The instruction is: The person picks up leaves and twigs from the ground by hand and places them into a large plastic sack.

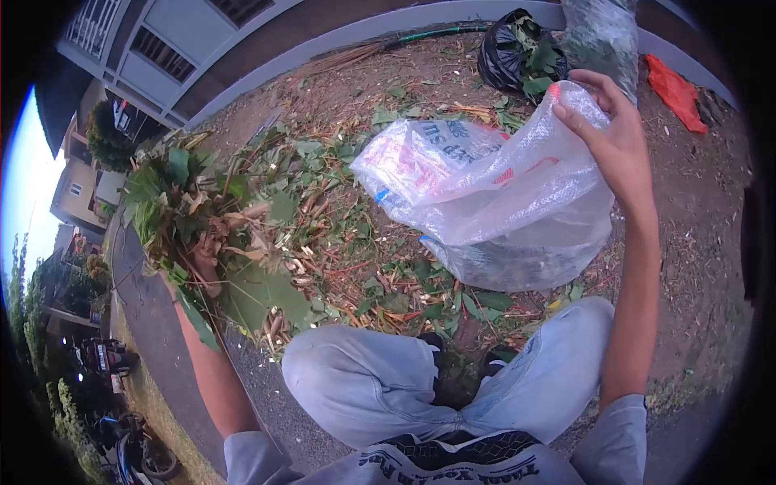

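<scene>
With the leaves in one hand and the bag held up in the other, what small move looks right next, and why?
Probably swing the left hand across to the plastic bag. It grips a bunch of leaves well off to the side, while the right hand lifts the bag's rim, its mouth facing the bunch.

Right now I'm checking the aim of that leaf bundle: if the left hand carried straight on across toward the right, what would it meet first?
Most likely the clear plastic bag that the right hand holds up by its rim. Nothing shows between the left hand, gripping the bunch of leaves, and the bag, though depth is hard to judge here.
</scene>
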`<state>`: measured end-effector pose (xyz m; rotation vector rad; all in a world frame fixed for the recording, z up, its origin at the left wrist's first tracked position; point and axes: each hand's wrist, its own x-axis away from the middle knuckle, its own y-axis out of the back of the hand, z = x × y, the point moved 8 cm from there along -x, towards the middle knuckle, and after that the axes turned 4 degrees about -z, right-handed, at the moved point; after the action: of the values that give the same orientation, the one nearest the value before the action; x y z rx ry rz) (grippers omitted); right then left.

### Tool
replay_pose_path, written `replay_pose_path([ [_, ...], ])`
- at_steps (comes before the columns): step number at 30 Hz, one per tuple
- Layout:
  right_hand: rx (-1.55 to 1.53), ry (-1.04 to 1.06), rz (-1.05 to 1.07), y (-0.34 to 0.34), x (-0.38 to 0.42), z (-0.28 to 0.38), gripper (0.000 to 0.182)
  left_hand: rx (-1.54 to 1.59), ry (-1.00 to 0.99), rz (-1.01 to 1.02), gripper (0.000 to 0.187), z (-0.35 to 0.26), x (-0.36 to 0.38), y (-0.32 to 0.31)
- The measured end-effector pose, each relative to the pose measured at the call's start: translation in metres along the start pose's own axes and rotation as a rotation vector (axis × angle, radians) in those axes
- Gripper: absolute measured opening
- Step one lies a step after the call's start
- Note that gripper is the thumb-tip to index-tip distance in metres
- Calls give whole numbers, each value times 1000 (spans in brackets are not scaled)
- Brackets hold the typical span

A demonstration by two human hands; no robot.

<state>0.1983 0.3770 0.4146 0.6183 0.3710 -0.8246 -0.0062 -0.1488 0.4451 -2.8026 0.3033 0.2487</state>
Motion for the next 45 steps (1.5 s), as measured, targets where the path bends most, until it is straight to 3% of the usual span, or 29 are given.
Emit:
replay_pose_path([
  [3,141,118,81,-7,6,7,50,95,19,82,64,21,-22,-49],
  [5,594,138,66,-7,9,18,49,168,27,120,65,35,-32,-76],
  [6,607,146,52,-7,8,25,49,209,26,134,66,41,-36,-87],
  [8,1013,416,-154,-10,11,62,53,278,35,149,68,55,-41,-106],
  [11,900,563,192,-65,34,82,54,370,19,127,70,73,-44,-114],
  [13,839,579,495,-115,63,63,41,397,-3,71,72,84,-53,-100],
  [15,1018,405,826,-146,75,20,31,348,-45,-25,77,97,-73,-63],
  [16,1028,394,826,-146,70,8,31,356,-37,-17,77,101,-79,-50],
  [18,819,394,649,-128,46,0,15,374,-3,53,68,108,-77,-39],
  [19,833,393,651,-123,38,-5,15,424,28,78,59,111,-73,-37],
  [20,816,425,513,-108,24,5,14,473,61,103,50,110,-67,-40],
  [21,794,459,369,-94,13,18,14,398,22,90,47,108,-62,-43],
  [22,804,465,360,-91,8,25,14,322,-23,80,45,105,-60,-49],
  [23,707,477,274,-85,1,38,10,230,-72,-51,41,115,-65,-41],
  [24,605,489,191,-80,-5,52,8,155,-159,-121,38,100,-44,-78],
  [26,572,419,213,-82,-13,65,12,263,-126,-235,34,122,-49,-90],
  [28,508,347,232,-85,-19,69,20,267,-61,-386,32,100,-6,-151],
  [30,494,362,201,-86,-28,66,24,-6,-252,-390,36,94,3,-175],
  [32,491,376,197,-91,-39,61,28,330,-90,-562,60,134,21,-195],
  [34,325,222,396,-102,-59,47,33,608,-93,-586,93,174,43,-219],
  [36,396,295,425,-98,-73,48,25,684,-167,-661,79,169,77,-249],
  [38,57,-48,438,-77,-65,40,20,733,-168,-644,86,206,89,-271],
  [40,39,-105,463,-64,-63,33,19,762,-168,-614,88,230,95,-296],
  [42,-47,-239,546,-62,-52,30,17,617,-105,-729,89,266,99,-310],
  [44,-31,-264,490,-49,-47,35,14,582,-94,-730,92,287,100,-318],
  [45,-104,-329,499,-48,-46,30,13,337,-138,-682,96,286,101,-320],
])
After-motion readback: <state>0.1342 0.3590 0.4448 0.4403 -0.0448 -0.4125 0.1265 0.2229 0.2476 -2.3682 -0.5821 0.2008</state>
